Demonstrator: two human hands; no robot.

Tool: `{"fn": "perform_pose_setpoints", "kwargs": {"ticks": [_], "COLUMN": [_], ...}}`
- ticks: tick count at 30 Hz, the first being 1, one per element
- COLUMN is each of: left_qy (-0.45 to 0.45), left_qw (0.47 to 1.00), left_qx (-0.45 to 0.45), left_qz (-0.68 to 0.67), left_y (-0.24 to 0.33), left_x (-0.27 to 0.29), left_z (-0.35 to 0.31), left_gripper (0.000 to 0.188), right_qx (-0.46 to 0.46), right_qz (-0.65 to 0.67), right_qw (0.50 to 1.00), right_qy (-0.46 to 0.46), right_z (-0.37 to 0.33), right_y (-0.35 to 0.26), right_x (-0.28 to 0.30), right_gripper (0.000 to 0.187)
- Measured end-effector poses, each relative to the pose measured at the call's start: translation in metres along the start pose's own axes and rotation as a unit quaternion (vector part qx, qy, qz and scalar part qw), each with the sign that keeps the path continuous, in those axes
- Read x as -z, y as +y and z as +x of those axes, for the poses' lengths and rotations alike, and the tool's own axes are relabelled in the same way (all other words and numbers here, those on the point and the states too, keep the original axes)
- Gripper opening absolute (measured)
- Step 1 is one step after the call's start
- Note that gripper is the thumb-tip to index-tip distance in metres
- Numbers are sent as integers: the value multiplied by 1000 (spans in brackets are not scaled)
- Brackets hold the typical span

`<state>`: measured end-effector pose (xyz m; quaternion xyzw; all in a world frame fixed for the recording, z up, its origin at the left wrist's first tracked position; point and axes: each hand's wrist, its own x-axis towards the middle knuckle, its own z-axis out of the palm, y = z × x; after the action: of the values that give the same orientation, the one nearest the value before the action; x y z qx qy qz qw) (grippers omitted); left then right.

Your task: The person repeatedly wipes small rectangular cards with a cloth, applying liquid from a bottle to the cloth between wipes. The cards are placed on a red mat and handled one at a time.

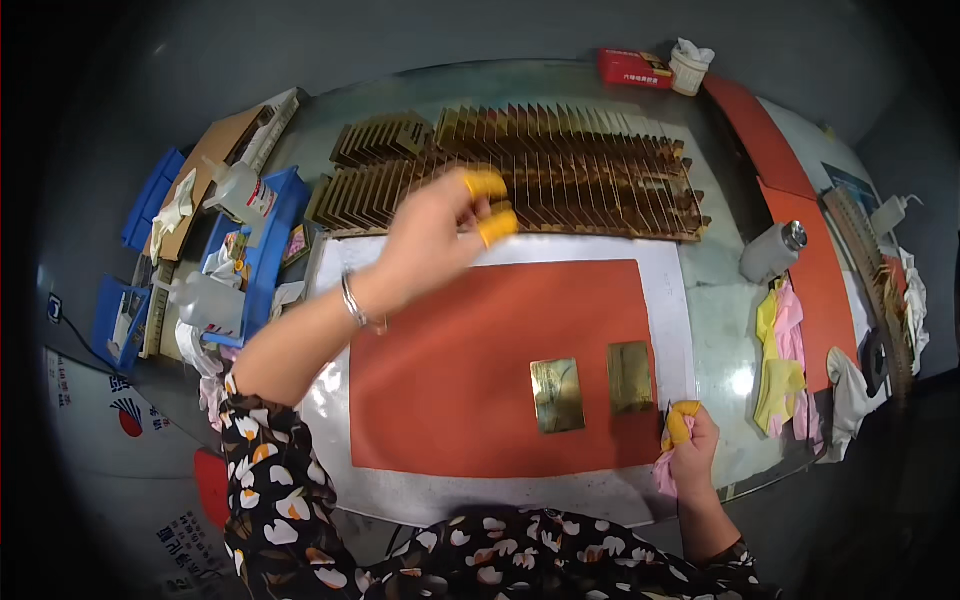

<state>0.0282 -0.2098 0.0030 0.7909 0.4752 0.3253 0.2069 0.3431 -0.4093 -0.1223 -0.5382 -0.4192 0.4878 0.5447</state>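
Observation:
My left hand (440, 228), with yellow finger covers on its thumb and fingertips, reaches over the near row of a rack (560, 236) filled with thin upright brass-coloured plates (560, 185). Its thumb and finger are apart, and I see no plate between them. On the orange-red mat (450, 400) lie two flat gold plates, one bright (557, 396) and one darker (629, 377) to its right. At the mat's right edge my right hand (693, 450), also with yellow finger covers, is closed around a pink cloth (665, 474). A thin dark edge shows by its fingertips, too small to name.
On the left stands a blue tray (262, 255) with white bottles (240, 195). To the right are a steel flask (773, 252) and yellow and pink cloths (780, 370). A red box (635, 68) and a white cup holding tissue (691, 72) stand at the back.

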Motion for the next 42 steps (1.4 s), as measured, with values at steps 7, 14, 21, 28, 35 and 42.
{"fn": "perform_pose_setpoints", "kwargs": {"ticks": [7, 14, 21, 28, 35, 42], "left_qy": [-67, -41, -123, -164, -175, 105], "left_qw": [981, 940, 953, 946, 961, 988], "left_qx": [-99, 52, 99, 72, 70, -34], "left_qz": [152, 335, 259, 270, 204, 104], "left_y": [34, -92, -155, -148, -139, -105], "left_x": [-25, 78, 98, 69, 66, 56], "left_z": [-63, 91, 101, 118, 123, 75], "left_gripper": [73, 68, 83, 84, 84, 56], "right_qx": [12, -11, -4, 32, 33, 0], "right_qz": [12, 8, 19, -17, -24, -97], "right_qw": [1000, 1000, 1000, 999, 998, 993], "right_qy": [-12, 3, 18, 29, 49, 71], "right_z": [3, 3, 0, 2, 0, 2], "right_y": [-1, 1, 8, 5, 8, 9], "right_x": [-3, -1, 2, -1, -3, -1], "right_gripper": [10, 8, 11, 14, 12, 9]}}
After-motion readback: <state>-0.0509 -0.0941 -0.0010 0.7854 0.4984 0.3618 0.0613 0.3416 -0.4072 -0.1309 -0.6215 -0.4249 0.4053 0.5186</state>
